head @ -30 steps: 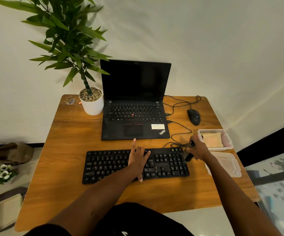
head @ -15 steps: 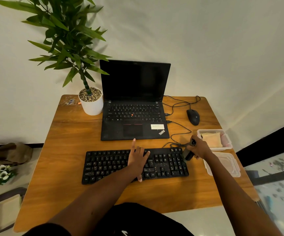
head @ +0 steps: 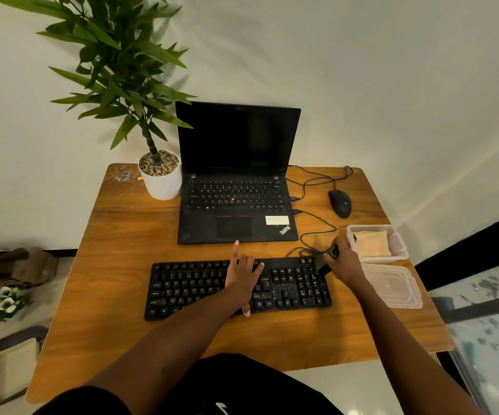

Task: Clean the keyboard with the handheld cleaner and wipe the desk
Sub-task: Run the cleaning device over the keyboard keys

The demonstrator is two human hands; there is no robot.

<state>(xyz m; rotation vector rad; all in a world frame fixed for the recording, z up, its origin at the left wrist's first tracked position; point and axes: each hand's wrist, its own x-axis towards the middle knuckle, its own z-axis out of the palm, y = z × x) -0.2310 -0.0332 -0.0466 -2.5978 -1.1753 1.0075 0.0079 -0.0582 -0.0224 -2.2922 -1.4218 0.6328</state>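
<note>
Nearest, the keyboard (head: pixel 200 290) lies across the front of the desk (head: pixel 122 235), crumbs speckling its right half. The left hand (head: pixel 243 277) rests flat on the middle keys, fingers (head: pixel 236 250) straight and spread, seemingly to pin it against sliding. At the keyboard's far right corner, the right hand (head: pixel 344 265) wraps its fingers round the handheld cleaner (head: pixel 333 251). Whether the tool's dark lower end touches the keys I cannot tell, since the hand hides most of it. Beside it lies a clear lid (head: pixel 392 284), and just beyond a tub (head: pixel 399 250) holds a folded cloth (head: pixel 371 244), probably kept for wiping. Farther back stand the laptop (head: pixel 236 175), mouse (head: pixel 340 203) and potted plant (head: pixel 161 178).
</note>
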